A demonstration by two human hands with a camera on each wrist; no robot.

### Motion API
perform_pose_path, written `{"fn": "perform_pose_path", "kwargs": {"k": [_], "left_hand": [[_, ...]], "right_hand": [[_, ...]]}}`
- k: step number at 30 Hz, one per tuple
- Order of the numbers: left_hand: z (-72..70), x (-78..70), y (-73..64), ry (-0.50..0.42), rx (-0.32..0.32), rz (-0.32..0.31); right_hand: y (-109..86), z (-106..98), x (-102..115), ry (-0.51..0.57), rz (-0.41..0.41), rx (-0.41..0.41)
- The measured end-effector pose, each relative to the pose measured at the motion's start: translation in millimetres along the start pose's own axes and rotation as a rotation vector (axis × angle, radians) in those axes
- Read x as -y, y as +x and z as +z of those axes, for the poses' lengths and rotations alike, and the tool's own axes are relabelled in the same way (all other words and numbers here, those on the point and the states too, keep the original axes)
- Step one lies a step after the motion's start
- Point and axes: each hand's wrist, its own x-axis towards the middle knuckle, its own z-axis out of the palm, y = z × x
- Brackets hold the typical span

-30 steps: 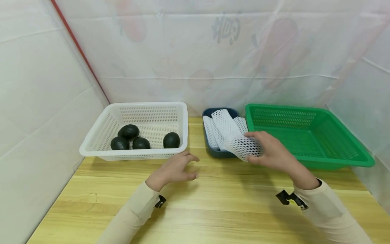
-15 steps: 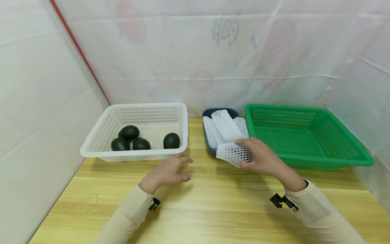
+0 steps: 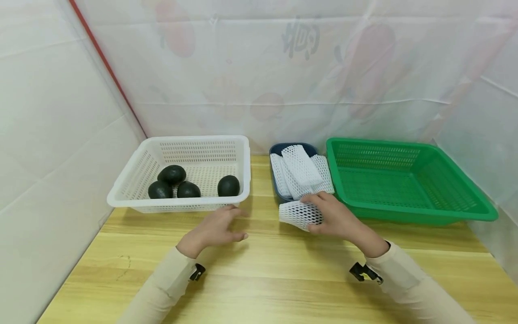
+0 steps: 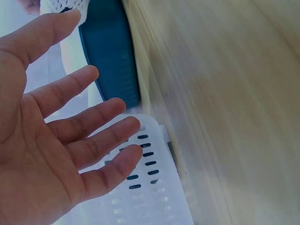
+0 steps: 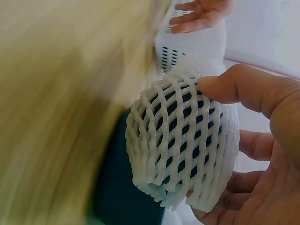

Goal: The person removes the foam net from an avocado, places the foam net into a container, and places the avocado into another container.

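Observation:
My right hand (image 3: 333, 218) pinches a white foam net sleeve (image 3: 300, 215) just in front of the small dark blue basket (image 3: 279, 196). Seen from the right wrist, the thumb lies on top of the foam net sleeve (image 5: 180, 136) and the fingers pass behind it; dark colour shows through the mesh. More white foam net sleeves (image 3: 301, 165) lie stacked in the blue basket. Held above the table by the front of the white basket (image 3: 182, 203), my left hand (image 3: 212, 229) is empty, its fingers (image 4: 110, 173) spread and relaxed in the left wrist view.
Several dark avocados (image 3: 171, 174) sit in the white basket at the left. A green basket (image 3: 408, 216) stands at the right, beside the blue one. Behind everything hangs a pale printed curtain (image 3: 243, 67); the wooden table (image 3: 259, 279) reaches toward me.
My right hand has drawn the foam net sleeve leftward and toward me, off the blue basket. My left hand has shifted left and slightly toward me, still empty.

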Motion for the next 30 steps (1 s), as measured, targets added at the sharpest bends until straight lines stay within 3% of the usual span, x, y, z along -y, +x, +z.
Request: {"fn": "perform_pose_path", "kwargs": {"k": [15, 23, 30], "left_hand": [[-2.5, 11.3, -11.2, 0.023, -0.041, -0.003], [-0.5, 12.5, -13.1, 0.028, -0.045, -0.018], [-5.4, 9.5, -11.6, 0.013, -0.044, -0.018]], "right_hand": [[1.6, 33, -4, -0.028, 0.001, -0.004], [2.8, 31, -2, -0.022, 0.020, 0.025], [1.3, 14, 4, -0.041, 0.092, 0.051]]}}
